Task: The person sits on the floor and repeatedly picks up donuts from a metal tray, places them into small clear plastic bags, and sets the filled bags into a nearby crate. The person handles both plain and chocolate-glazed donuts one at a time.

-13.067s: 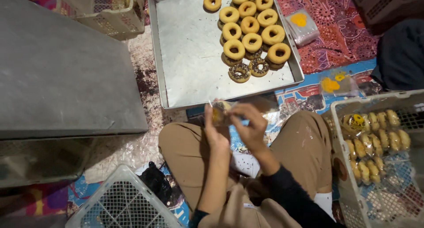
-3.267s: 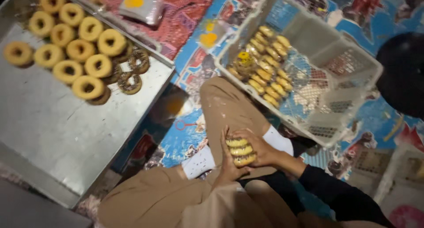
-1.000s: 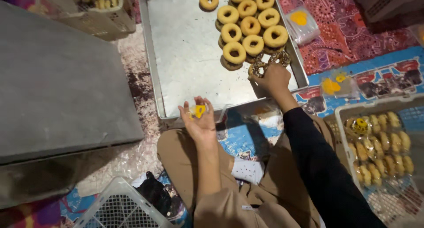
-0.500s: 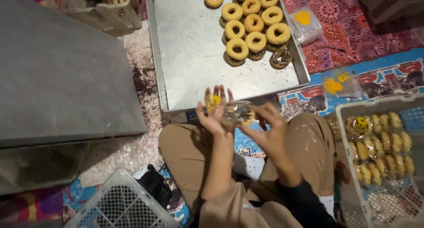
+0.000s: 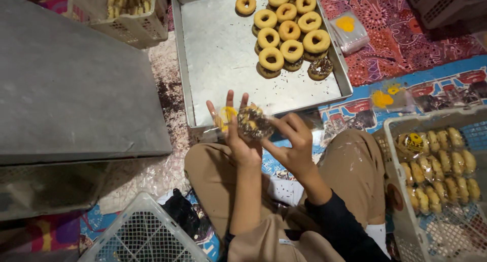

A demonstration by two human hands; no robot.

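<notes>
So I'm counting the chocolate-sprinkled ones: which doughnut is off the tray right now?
The sprinkled doughnut pinched between the left hand and right hand, beside a clear wrapper; the others sit on the metal tray.

Grey slab [image 5: 76,84], empty crate [image 5: 144,234]

A doughnut [image 5: 253,122] is held between the left hand [image 5: 237,135] and the right hand [image 5: 294,148], above the lap and just before the near edge of a tray [image 5: 218,64]. A small bag [image 5: 223,119] is held against the left hand, left of the doughnut. On the tray, a cluster of doughnuts [image 5: 289,31] is gathered in the far right part. A packet [image 5: 347,31] lies just right of the tray. A crate [image 5: 401,191] stands at the right, with wrapped doughnuts [image 5: 441,165] inside it. Another crate [image 5: 144,234] is placed at the near left, and a third basket [image 5: 127,13] at the far left, behind a slab [image 5: 76,89].
</notes>
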